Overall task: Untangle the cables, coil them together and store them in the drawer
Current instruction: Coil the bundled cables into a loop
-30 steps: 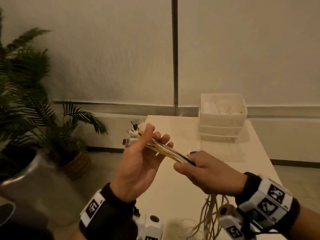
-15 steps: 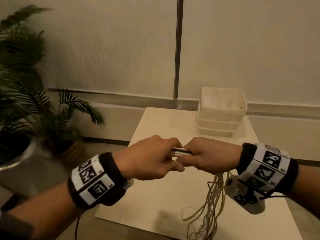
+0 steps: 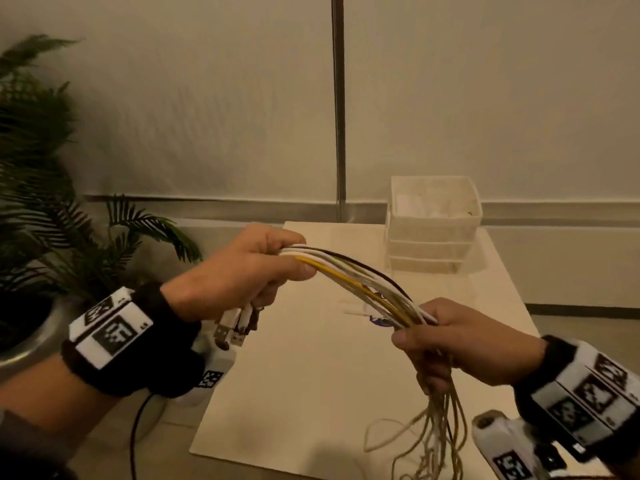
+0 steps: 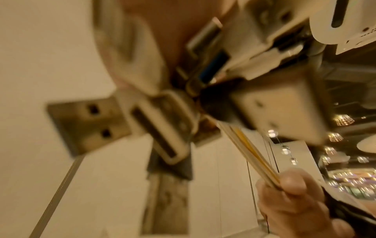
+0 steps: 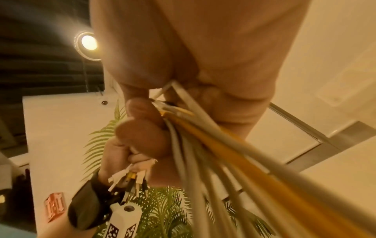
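Observation:
A bundle of cables (image 3: 360, 282), mostly white with one yellow and one black, arches between my two hands above the table. My left hand (image 3: 249, 271) grips the bundle near its plug ends, and several USB plugs (image 3: 235, 327) hang below the fist. The plugs (image 4: 158, 127) fill the left wrist view, blurred. My right hand (image 3: 450, 341) grips the bundle lower down, and the loose cable tails (image 3: 440, 434) dangle from it toward the table. In the right wrist view the cables (image 5: 223, 153) run out of my right fist. A white stack of drawers (image 3: 433, 230) stands at the table's far right.
The pale table (image 3: 311, 393) lies under my hands, with a small purple-marked thing (image 3: 377, 320) on it, half hidden behind the cables. A potted palm (image 3: 52, 202) stands on the floor to the left. A wall with a metal strip (image 3: 337, 109) is behind.
My hands were close together on the bundle; now they have drawn apart, the right sliding down and right along the cables. A longer stretch of cable shows between them.

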A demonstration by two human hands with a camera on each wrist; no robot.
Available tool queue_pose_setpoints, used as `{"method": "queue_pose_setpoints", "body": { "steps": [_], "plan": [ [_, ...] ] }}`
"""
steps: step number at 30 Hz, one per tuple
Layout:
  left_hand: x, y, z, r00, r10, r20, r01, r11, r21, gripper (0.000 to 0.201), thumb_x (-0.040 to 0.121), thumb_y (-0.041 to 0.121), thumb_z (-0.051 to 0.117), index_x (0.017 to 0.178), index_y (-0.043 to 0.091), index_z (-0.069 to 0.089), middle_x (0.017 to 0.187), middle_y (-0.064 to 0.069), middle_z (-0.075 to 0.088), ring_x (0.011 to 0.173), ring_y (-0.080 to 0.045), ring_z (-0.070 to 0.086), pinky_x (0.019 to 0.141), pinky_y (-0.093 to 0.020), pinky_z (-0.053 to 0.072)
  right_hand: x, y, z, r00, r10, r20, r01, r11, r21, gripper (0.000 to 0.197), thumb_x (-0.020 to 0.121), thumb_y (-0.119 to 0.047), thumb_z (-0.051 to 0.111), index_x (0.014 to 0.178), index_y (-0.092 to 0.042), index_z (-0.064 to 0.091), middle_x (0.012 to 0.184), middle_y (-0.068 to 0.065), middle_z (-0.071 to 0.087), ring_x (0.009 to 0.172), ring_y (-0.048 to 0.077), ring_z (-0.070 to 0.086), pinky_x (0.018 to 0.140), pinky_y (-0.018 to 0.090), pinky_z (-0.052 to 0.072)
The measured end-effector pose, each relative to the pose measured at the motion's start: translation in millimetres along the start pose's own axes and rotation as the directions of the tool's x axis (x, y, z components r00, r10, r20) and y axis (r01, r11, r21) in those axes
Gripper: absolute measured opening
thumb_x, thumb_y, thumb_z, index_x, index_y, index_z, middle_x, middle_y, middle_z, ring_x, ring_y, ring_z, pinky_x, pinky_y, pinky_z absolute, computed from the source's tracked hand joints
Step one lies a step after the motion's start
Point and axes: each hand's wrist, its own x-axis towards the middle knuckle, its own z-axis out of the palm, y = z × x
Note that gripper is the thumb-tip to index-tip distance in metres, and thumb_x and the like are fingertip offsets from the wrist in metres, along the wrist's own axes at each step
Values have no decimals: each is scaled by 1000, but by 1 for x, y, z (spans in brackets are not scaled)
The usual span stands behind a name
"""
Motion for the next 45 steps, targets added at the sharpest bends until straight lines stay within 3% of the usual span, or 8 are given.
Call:
{"method": "queue_pose_setpoints", "body": {
  "steps": [7,9,13,15,18,20,35,45],
  "plan": [
    [-9,-12,-8,998,21,-52,-25,997,-79,17,72,21,65,76,6,58,53,-5,26,42,-17,21,40,-26,22,-11,30,-1,993,121,4,-121,993,-13,35,75,-36,65,56,-12,48,49,7,45,43,20,43,52,30,44],
    [-9,-6,1,999,47,19,-46,998,-46,22,72,24,64,71,5,54,54,-10,25,44,-22,19,40,-27,23,-15,29,-10,994,105,-8,-105,993,-45,20,76,-27,66,80,-9,60,72,12,66,68,27,65,72,37,53],
    [-1,11,15,996,42,81,-53,989,141,30,73,28,64,69,1,51,56,-13,28,46,-27,21,43,-35,19,-18,-5,-18,996,-29,-88,17,990,-138,85,64,-32,77,138,-35,36,134,-7,57,124,12,54,109,40,39],
    [7,22,25,996,53,74,-72,954,290,24,76,26,63,65,6,54,53,-8,36,45,-24,31,44,-30,23,1,-29,-3,972,-171,-160,122,952,-279,80,65,-36,80,135,-34,42,128,-11,60,116,3,58,102,30,45],
    [15,33,28,995,96,40,-104,923,371,24,78,23,60,69,0,58,51,0,41,41,-11,35,42,-22,28,35,-44,33,949,-234,-213,204,966,-156,6,81,-12,70,85,-12,65,71,4,70,61,21,68,67,36,59],
    [13,32,18,997,57,-47,-44,969,243,21,75,18,61,66,0,57,50,-7,35,41,-19,28,43,-28,19,37,-25,42,959,-143,-243,147,989,1,34,88,-20,64,57,-12,52,41,2,47,33,18,43,47,31,48],
    [0,-10,14,982,-50,-180,-8,950,-312,26,76,7,54,54,19,46,51,-1,22,41,-15,16,42,-27,17,17,53,46,977,159,145,-194,940,282,60,73,-47,76,45,-14,35,37,0,33,31,13,33,43,23,27],
    [25,-53,70,902,-385,197,330,320,-888,34,90,20,55,63,19,35,53,9,13,39,-5,10,28,-17,24,9,-6,18,867,-458,-199,499,791,355,48,78,-27,77,55,-4,41,46,16,33,32,18,31,38,26,33]
  ]
}}
